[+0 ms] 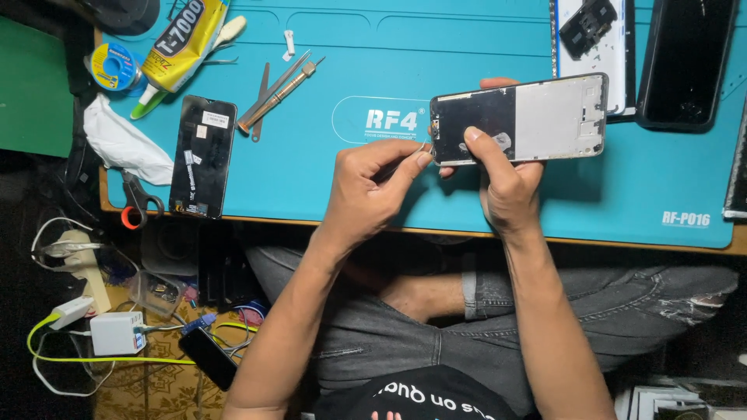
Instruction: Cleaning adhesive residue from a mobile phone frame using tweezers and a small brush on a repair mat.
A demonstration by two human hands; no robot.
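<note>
The frame [520,118] sits over the mat [482,202], right hand [510,183] gripping it, left hand [373,187] just left of its end. Far left on the mat lies a screen [204,155] (scissors [138,204] beside it); tools [276,92] lie between.
</note>
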